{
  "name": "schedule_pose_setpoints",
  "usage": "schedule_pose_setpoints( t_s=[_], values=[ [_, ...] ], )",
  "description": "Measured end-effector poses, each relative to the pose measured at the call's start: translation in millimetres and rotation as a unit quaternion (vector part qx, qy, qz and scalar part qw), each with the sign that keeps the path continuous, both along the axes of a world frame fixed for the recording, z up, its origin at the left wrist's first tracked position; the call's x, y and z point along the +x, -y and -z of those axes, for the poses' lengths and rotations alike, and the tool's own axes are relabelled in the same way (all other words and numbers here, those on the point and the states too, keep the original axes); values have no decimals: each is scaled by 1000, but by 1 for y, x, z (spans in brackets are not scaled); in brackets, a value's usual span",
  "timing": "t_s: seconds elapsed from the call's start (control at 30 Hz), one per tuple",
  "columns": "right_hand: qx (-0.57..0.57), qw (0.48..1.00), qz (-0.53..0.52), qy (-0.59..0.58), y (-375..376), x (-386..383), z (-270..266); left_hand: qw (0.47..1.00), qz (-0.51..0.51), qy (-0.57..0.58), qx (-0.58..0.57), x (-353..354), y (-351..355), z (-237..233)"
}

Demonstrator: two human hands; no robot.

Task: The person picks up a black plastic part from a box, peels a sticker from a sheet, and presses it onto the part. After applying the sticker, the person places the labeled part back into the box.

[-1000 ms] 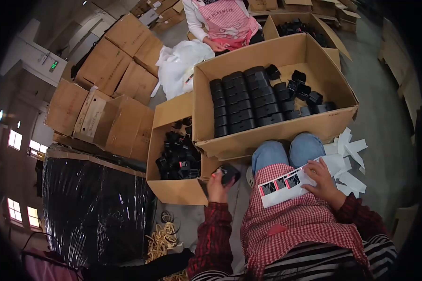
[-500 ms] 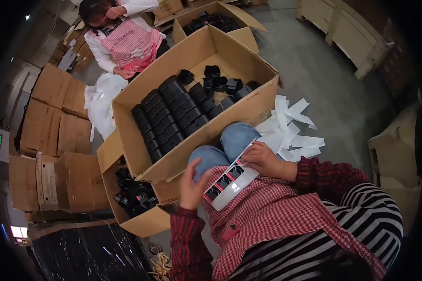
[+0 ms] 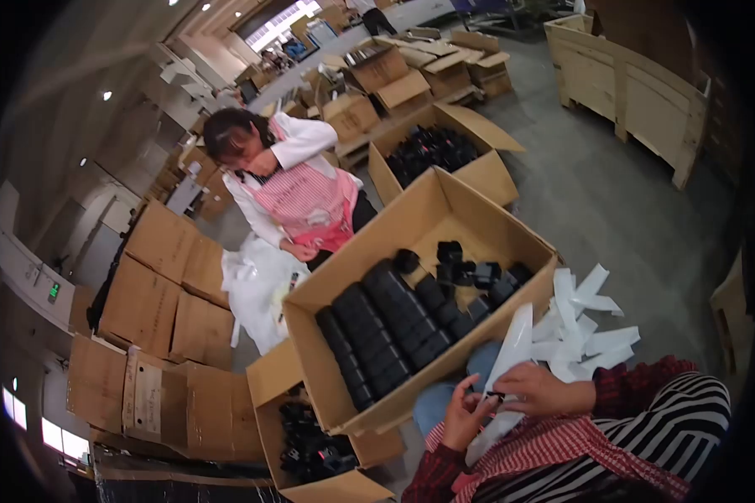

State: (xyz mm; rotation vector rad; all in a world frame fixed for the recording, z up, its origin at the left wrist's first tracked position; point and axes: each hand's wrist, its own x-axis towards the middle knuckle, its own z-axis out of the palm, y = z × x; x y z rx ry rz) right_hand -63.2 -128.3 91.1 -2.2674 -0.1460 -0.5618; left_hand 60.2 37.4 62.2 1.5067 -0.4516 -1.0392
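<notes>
A long white strip point(image 3: 514, 339) lies slanted over my lap, its upper end by the wall of the big carton. My right hand point(image 3: 545, 389) grips the strip near its middle, fingers bent over it. My left hand point(image 3: 465, 417) is at the strip's left edge, its thumb and fingers closed on a small black piece point(image 3: 496, 396). The fingertips of both hands meet around this piece and partly hide it. In front of me the big open carton point(image 3: 369, 419) holds rows of black plastic parts point(image 3: 386, 323) and several looser ones.
White strips point(image 3: 587, 327) lie heaped right of the carton. A smaller carton point(image 3: 264, 411) of black parts stands at the lower left, another point(image 3: 499, 176) behind. A co-worker point(image 3: 298, 189) sits across, beside a white plastic bag point(image 3: 256, 285). Stacked boxes point(image 3: 164, 293) stand left; a wooden crate point(image 3: 625, 92) stands back right.
My left hand has come over to the strip and the small black piece. The strip is turned, so the black and red parts on it no longer show. The view has tilted up.
</notes>
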Motion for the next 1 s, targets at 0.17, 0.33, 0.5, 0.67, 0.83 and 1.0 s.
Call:
schedule_pose_setpoints(
  t_s=[0.17, 0.33, 0.5, 0.67, 0.83, 1.0],
  values=[
    [188, 974, -22, -121, 12, 3, 1, 996, 49, -57, -54, 7, 15, -15],
    [131, 986, -5, -101, 31, -4, -26, 979, 140, -105, -109, 7, 33, -18],
    [159, 984, 3, -76, 38, -17, -24, 981, 188, -5, -58, 6, 43, -11],
    [200, 976, 62, -64, 46, -31, -21, 944, 222, 243, -17, -7, 64, -32],
    [186, 974, 102, -80, 68, -44, -15, 913, 264, 310, -9, -10, 93, -35],
    [213, 960, 145, -110, 94, -58, -22, 902, 300, 309, -34, -10, 134, -43]
  ],
)
